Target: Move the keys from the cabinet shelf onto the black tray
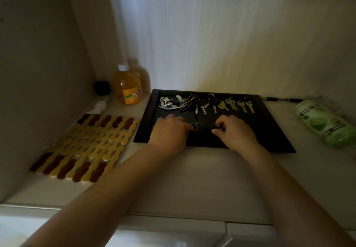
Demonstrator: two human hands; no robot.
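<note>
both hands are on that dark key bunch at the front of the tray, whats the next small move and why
Probably let go and draw both hands back. The left hand and right hand pinch a dark key bunch that already sits over the floor of the black tray, in front of the row of keys along its back. I see no loose keys on the shelf, though the light is dim.

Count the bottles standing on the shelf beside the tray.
1: an orange drink bottle stands upright left of the black tray, near the back corner. The green roll lying on the right isn't a bottle.
</note>
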